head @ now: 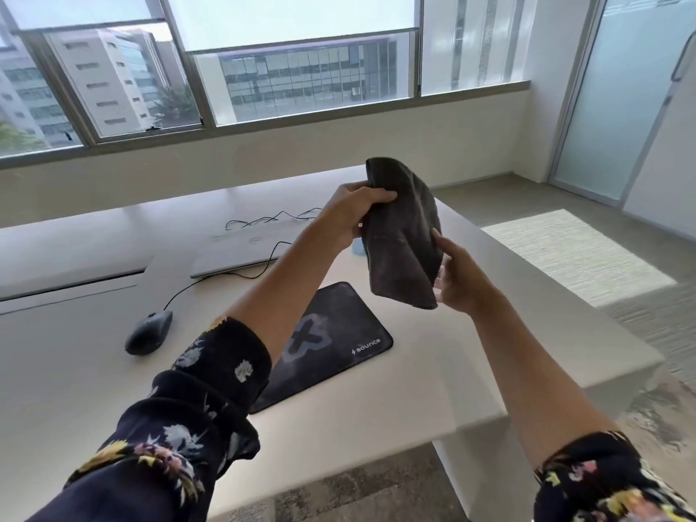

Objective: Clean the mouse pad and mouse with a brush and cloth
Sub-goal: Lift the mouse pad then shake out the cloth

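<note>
I hold a dark grey cloth (403, 235) up in the air above the desk with both hands. My left hand (348, 212) grips its upper left edge, fingers curled over the fabric. My right hand (457, 276) pinches its lower right edge. Below the cloth lies a black mouse pad (339, 333) with a grey X mark and the white word "sounce". A dark wired mouse (148, 332) sits on the white desk (433, 389) to the left of the pad. No brush is in view.
A shut silver laptop (241, 250) lies behind the pad with black cables (271, 218) trailing around it. A small blue object (357, 248) peeks out behind the cloth. The desk's right edge drops to carpeted floor (580, 254). Windows run along the far wall.
</note>
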`<state>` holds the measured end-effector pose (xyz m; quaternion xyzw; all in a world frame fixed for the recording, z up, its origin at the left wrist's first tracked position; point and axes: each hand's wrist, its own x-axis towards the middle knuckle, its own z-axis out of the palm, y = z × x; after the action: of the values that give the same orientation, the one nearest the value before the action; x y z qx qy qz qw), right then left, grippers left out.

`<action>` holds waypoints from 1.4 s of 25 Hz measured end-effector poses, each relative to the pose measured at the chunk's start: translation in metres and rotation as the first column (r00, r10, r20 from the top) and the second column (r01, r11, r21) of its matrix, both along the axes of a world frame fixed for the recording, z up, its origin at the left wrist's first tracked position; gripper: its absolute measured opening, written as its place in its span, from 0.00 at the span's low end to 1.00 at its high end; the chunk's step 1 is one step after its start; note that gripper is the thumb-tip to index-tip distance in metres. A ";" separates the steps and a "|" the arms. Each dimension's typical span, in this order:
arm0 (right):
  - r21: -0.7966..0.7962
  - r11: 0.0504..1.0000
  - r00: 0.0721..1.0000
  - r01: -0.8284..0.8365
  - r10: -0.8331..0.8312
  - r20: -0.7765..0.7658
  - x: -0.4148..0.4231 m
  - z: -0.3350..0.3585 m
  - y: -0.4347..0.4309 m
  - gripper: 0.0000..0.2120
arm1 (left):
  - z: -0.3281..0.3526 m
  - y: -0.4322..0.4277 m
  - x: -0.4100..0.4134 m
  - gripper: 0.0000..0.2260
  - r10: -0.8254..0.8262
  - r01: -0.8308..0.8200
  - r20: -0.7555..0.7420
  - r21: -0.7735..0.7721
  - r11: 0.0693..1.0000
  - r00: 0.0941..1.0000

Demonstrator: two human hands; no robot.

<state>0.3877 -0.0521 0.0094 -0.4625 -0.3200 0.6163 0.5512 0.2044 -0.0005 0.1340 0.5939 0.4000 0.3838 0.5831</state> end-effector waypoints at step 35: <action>0.074 0.997 -0.130 -0.032 -0.078 0.988 -0.002 -0.032 0.053 0.23 | -0.157 0.019 -0.009 0.24 0.514 -0.121 -0.662 0.545 0.830 0.545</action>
<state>0.3855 0.0008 -0.0227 -0.7532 -0.6393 0.0370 0.1502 0.1954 0.0182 -0.0226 0.7290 0.6209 0.2641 0.1155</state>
